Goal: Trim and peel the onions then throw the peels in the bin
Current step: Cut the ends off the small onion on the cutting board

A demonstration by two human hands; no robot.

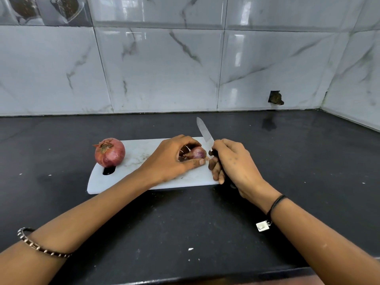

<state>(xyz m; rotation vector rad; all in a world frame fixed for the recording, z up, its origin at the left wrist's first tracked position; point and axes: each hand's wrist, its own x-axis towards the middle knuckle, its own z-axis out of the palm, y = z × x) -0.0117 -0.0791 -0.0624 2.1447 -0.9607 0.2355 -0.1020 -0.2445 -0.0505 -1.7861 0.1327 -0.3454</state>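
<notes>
Two onions were logged on the cutting board [141, 153], neither judged finished.

Item 1: small onion [197, 152]. It sat under the left hand [174, 159], at that hand's fingertip end. The exposed side showed smooth purple, with darker skin scraps beneath the palm. Peeling was judged under way, not complete. Whether both ends were trimmed could not be told.

Item 2: large onion [109, 152]. It stood well to the left of the left hand, near the board's slot. The dry skin and top tuft were still on, so it was judged untouched.

Item 3: bin. None was in view. No pile of peels showed, and disposal was judged outstanding.

Left hand: palm down, fingers arched over the small onion, thumb pressed along its near side. The hand was closed around the onion, pinning it to the board.

Right hand [232, 161]: just right of the small onion, fingers wrapped tight round the dark handle of the knife [204, 132]. The blade rose from the hand's far side, tilted left and away. Its tip lay beyond the board's far edge, and the blade was clear of the onion.

Both forearms reached in over the black counter [185, 223].
</notes>
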